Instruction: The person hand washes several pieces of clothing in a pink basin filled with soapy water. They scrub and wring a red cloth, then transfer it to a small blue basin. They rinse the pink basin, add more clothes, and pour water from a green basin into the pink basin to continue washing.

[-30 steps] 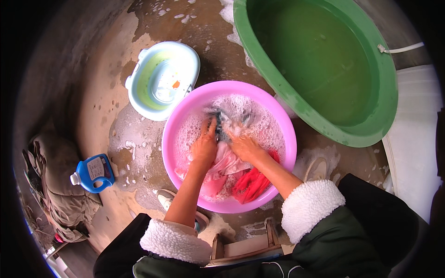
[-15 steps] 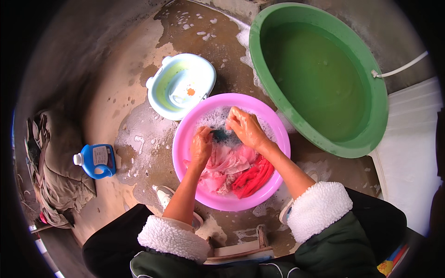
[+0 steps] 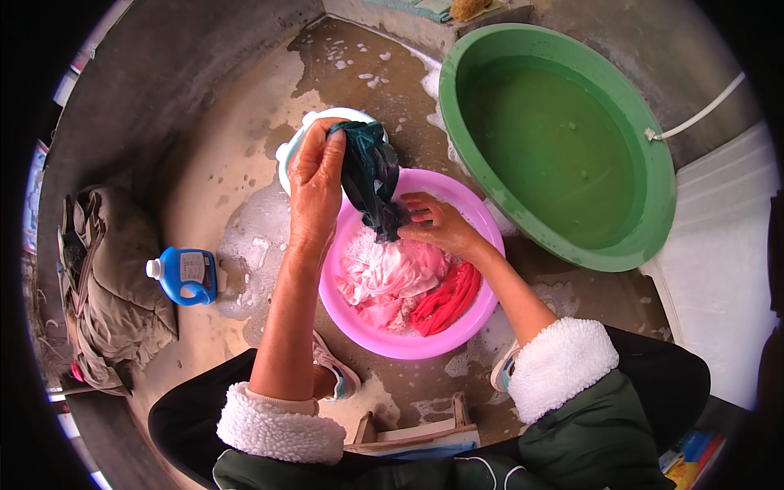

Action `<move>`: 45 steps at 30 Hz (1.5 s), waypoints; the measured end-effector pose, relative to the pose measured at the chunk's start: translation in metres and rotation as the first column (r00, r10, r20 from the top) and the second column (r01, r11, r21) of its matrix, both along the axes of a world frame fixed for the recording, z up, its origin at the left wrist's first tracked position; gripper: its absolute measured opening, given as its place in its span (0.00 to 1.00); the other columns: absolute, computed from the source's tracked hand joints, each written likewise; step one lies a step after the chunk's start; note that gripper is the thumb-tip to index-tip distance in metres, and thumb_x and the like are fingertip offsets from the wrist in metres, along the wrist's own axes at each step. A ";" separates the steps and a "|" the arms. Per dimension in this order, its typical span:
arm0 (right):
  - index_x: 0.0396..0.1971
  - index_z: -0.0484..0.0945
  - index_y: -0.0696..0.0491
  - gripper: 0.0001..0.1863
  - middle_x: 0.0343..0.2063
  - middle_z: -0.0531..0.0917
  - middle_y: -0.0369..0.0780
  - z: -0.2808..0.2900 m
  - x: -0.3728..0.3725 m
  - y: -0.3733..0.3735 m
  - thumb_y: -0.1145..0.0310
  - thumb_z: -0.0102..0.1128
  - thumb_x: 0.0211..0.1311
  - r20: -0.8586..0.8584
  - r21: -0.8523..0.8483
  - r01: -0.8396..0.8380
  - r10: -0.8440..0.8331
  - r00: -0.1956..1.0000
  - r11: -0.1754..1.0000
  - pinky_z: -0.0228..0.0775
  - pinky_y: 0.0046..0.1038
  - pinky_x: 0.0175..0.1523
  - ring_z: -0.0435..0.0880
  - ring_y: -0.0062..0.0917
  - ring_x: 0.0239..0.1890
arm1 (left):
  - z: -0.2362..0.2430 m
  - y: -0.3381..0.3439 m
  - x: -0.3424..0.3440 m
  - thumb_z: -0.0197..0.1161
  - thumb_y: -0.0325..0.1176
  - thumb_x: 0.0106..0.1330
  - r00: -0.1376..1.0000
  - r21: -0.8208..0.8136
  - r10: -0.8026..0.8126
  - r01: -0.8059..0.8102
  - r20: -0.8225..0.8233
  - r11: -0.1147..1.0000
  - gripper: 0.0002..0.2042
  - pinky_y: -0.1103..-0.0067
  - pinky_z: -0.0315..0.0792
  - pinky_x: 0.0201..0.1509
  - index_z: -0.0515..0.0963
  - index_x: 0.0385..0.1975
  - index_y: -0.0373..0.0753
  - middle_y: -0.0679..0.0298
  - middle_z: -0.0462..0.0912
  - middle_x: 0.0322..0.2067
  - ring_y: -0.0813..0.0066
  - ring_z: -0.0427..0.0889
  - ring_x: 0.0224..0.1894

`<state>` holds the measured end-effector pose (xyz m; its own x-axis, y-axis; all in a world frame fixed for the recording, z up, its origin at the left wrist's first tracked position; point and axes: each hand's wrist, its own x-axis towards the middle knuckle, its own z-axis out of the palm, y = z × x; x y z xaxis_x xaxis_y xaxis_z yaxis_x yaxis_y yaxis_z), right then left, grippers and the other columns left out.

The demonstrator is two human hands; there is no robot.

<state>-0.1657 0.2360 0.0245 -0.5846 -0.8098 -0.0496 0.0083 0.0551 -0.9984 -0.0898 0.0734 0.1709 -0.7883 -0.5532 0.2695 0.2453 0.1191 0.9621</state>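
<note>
My left hand (image 3: pixel 314 180) is closed on the top of a wet, dark green cloth (image 3: pixel 367 175), raised above the suds. The cloth hangs down over the far rim of a round pink basin (image 3: pixel 335 306). Beside its lower end is my right hand (image 3: pixel 441 224), fingers spread; whether they touch the cloth I cannot tell. Under my hands, the basin holds foam, pale pink clothing (image 3: pixel 392 273) and a bunched red cloth (image 3: pixel 445 302). Behind my left hand and the cloth, a small white basin (image 3: pixel 286 155) is mostly hidden.
At the right stands a large green tub (image 3: pixel 563 253) of water, with a white hose (image 3: pixel 702 114) at its rim. A blue detergent jug (image 3: pixel 184 276) stands left, near a heap of brown padded fabric (image 3: pixel 135 286). Wet, foamy concrete floor surrounds the basin.
My left hand has lifted the dark green cloth out of the pink basin, up and to the left. My right hand has opened and moved slightly down and right.
</note>
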 end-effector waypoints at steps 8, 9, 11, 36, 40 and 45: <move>0.40 0.74 0.58 0.10 0.36 0.79 0.33 0.033 0.004 -0.002 0.84 0.55 0.58 0.324 -0.420 0.050 0.098 0.941 0.906 0.70 0.18 0.47 0.77 0.13 0.40 | 0.014 0.000 0.019 0.51 0.36 0.73 0.996 0.136 0.084 -0.087 0.023 0.987 0.09 0.85 0.68 0.42 0.77 0.42 0.41 0.74 0.77 0.30 0.88 0.73 0.35; 0.40 0.73 0.56 0.08 0.36 0.78 0.32 0.044 -0.006 0.005 0.81 0.52 0.61 0.239 -0.280 0.027 0.043 0.970 0.960 0.69 0.17 0.47 0.76 0.12 0.40 | 0.010 -0.006 0.024 0.51 0.35 0.73 0.989 -0.006 0.139 -0.139 0.041 0.990 0.09 0.83 0.70 0.47 0.77 0.42 0.42 0.74 0.78 0.32 0.87 0.75 0.37; 0.40 0.71 0.55 0.06 0.36 0.76 0.31 0.066 -0.019 0.018 0.76 0.51 0.64 0.417 -0.376 0.171 0.001 0.909 0.911 0.67 0.16 0.48 0.73 0.10 0.41 | -0.003 -0.011 0.034 0.52 0.34 0.72 0.975 -0.016 0.189 -0.189 0.119 0.982 0.09 0.83 0.74 0.40 0.78 0.43 0.40 0.72 0.79 0.31 0.86 0.77 0.32; 0.68 0.54 0.45 0.38 0.66 0.59 0.44 -0.113 0.028 -0.003 0.59 0.59 0.60 -0.721 0.547 0.270 0.282 0.633 0.792 0.45 0.48 0.69 0.59 0.39 0.67 | -0.230 0.015 0.021 0.58 0.44 0.63 0.470 -0.467 0.209 0.538 0.857 0.702 0.33 0.52 0.56 0.66 0.55 0.68 0.47 0.54 0.52 0.69 0.50 0.61 0.66; 0.67 0.57 0.47 0.31 0.65 0.63 0.44 -0.167 0.040 -0.016 0.58 0.49 0.65 -0.616 0.667 0.186 0.395 0.681 0.721 0.50 0.48 0.67 0.70 0.40 0.59 | -0.271 0.024 0.030 0.54 0.39 0.64 0.434 -0.386 0.160 0.503 0.886 0.773 0.28 0.58 0.59 0.66 0.61 0.65 0.44 0.50 0.57 0.67 0.48 0.66 0.62; 0.58 0.71 0.55 0.24 0.57 0.73 0.48 -0.162 0.031 -0.007 0.68 0.45 0.61 -0.484 0.749 0.011 0.535 0.693 0.663 0.55 0.43 0.65 0.70 0.41 0.59 | -0.306 0.019 0.032 0.50 0.31 0.63 0.337 -0.375 0.199 0.616 0.920 0.692 0.22 0.60 0.60 0.65 0.65 0.59 0.36 0.45 0.60 0.63 0.48 0.61 0.65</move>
